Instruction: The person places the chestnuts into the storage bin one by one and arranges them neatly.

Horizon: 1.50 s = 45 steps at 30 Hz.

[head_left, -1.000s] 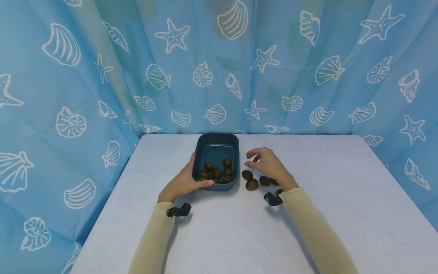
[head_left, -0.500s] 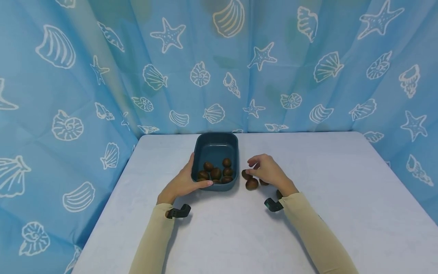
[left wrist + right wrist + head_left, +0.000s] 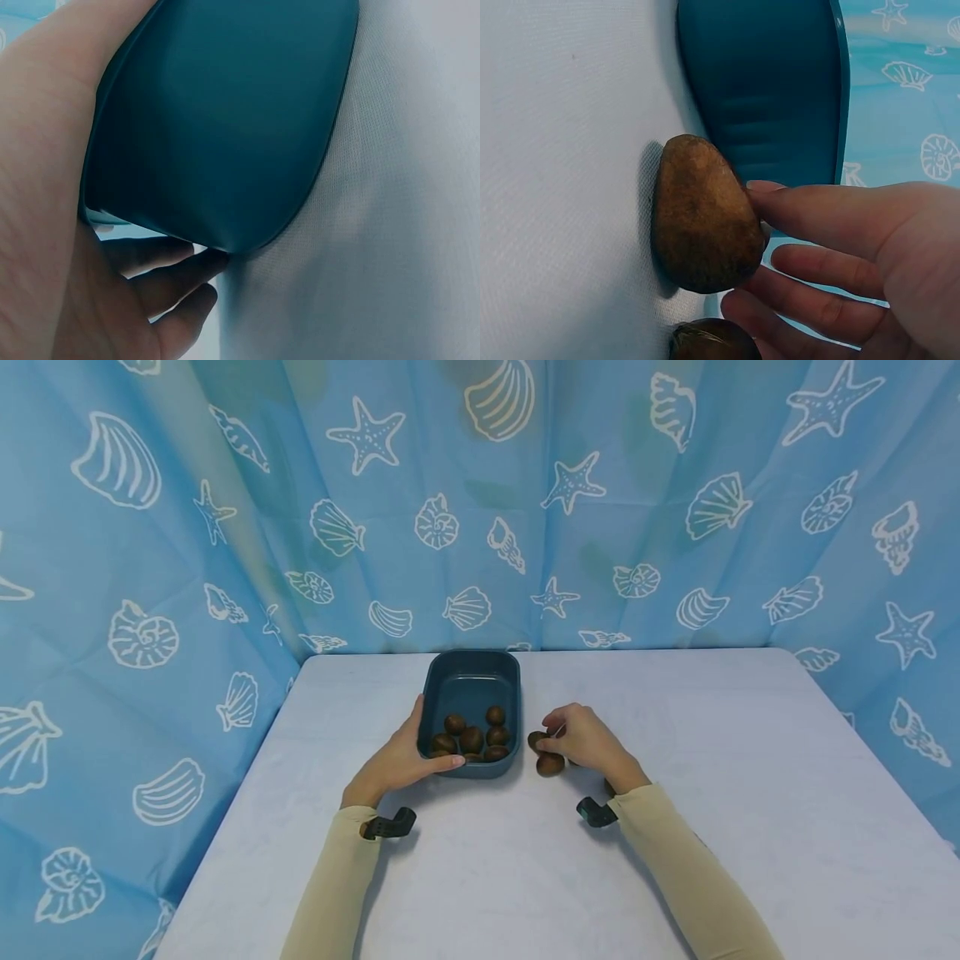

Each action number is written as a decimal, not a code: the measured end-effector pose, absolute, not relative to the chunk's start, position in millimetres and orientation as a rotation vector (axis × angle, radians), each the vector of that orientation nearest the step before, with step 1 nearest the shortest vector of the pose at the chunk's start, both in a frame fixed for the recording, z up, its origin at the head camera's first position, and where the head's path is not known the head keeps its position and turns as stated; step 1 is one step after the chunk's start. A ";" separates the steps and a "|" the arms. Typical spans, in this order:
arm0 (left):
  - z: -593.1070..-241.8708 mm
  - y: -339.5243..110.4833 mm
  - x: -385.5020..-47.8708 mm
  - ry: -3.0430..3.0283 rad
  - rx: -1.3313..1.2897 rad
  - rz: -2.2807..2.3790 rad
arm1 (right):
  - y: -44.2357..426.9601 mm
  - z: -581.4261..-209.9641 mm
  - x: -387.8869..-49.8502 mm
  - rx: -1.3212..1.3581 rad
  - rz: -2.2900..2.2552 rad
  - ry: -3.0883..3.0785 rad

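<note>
My left hand (image 3: 393,758) holds a dark teal rectangular dish (image 3: 472,682) at its left side, the thumb over the near rim. In the left wrist view, curled fingers lie by the wall of the dish. Several brown chestnuts (image 3: 471,740) lie in its near half. Right of the dish, my right hand (image 3: 588,740) pinches a chestnut (image 3: 535,740) on the table between thumb and fingers. Another chestnut (image 3: 551,765) lies just nearer; in the right wrist view, a large chestnut (image 3: 705,217) mostly hides the pinched one.
One more chestnut (image 3: 609,788) shows partly beside the right wrist. A white cloth covers the table (image 3: 480,868). A blue curtain (image 3: 480,485) with shell and starfish prints hangs behind it and along the sides. Each wrist bears a small black camera.
My right hand has lowered towards the person, from above the loose chestnuts onto the one nearest the dish, its fingers closing around it. The left hand and dish stay in place.
</note>
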<state>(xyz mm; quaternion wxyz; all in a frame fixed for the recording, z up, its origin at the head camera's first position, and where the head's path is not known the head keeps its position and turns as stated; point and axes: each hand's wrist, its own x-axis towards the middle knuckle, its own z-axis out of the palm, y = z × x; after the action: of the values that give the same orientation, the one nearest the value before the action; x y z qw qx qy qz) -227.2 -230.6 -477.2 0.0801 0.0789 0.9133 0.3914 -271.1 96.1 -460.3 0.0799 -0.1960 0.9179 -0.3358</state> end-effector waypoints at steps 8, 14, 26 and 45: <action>-479.5 -231.6 -225.9 2.741 0.254 1.196 | 94.0 -461.6 -269.6 -0.599 -0.998 2.750; -478.9 -231.4 -225.0 2.748 0.303 1.231 | 91.8 -463.1 -268.9 -0.597 -1.006 2.760; -477.1 -233.7 -225.1 2.720 0.254 1.201 | 84.0 -467.4 -271.1 -0.497 -0.971 2.784; -478.4 -233.1 -227.8 2.715 0.264 1.188 | 90.5 -457.0 -270.5 -0.525 -1.179 2.765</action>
<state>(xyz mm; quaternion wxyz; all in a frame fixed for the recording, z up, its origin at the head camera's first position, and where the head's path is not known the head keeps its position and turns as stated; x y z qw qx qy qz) -227.8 -233.1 -478.4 0.0830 0.0883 0.9094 0.3979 -270.5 90.5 -457.0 0.0453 -0.1719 0.9052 -0.3860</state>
